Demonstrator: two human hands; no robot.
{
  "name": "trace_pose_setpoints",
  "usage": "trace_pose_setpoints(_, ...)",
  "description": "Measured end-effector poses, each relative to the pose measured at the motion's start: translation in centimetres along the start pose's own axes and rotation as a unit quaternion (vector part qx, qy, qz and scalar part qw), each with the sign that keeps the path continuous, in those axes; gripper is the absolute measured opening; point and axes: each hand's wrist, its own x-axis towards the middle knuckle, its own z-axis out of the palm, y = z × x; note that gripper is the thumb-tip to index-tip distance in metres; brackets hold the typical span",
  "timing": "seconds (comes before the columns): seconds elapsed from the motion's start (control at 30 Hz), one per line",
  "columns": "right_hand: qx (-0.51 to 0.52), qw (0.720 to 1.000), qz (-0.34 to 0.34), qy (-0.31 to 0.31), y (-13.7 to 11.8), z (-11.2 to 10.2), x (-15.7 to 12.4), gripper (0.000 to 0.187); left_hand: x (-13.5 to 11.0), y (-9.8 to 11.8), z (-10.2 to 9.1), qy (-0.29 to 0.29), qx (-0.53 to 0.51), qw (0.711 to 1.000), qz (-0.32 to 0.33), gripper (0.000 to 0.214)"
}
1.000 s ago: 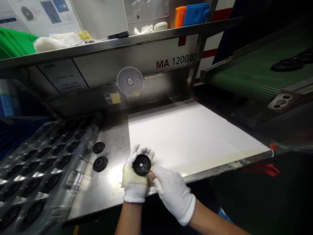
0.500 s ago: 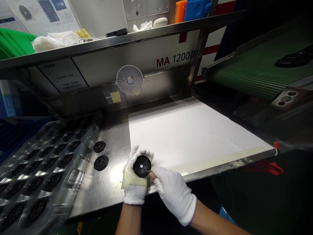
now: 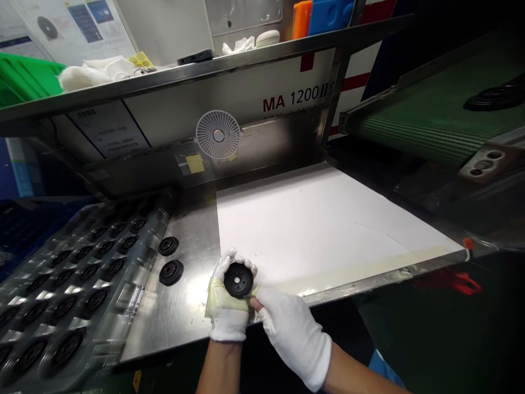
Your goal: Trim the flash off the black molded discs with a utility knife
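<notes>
A round black plastic disc (image 3: pixel 238 279) with a centre hole rests in my left hand (image 3: pixel 228 306), whose white-gloved fingers curl round its rim above the front edge of the steel bench (image 3: pixel 192 246). My right hand (image 3: pixel 293 331), also in a white glove, is closed in a pinch at the disc's lower right edge, apparently on a small thin tool I cannot make out. Two more black discs (image 3: pixel 171 272) lie on the steel just left of my hands.
A clear blister tray (image 3: pixel 61 295) with several black discs in its pockets lies at the left. A white sheet (image 3: pixel 320 224) covers the bench's right part. A green conveyor belt (image 3: pixel 435 120) at the right carries black parts. A small white fan (image 3: pixel 218 134) stands behind; a shelf runs above.
My hands and the disc have stayed together near the bench's front edge, shifting slightly down. The black part on the conveyor has moved to the right.
</notes>
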Motion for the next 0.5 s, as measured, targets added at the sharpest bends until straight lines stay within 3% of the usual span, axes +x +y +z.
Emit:
trace_pose_setpoints(0.23,0.1,0.995,-0.007,0.02,0.4,-1.3,0.4,0.029,0.4,0.3,-0.4,-0.022,-0.005,1.0,0.015,0.004)
trace_pose_setpoints(0.4,0.027,0.999,0.032,0.034,2.5,-3.8,1.1,0.029,0.7,1.8,-1.1,-0.038,0.017,0.999,0.032,0.004)
trace_pose_setpoints(0.5,0.016,1.0,0.005,0.019,2.8,-5.1,1.4,0.031,0.5,2.5,-0.9,-0.043,0.033,0.997,0.058,0.005)
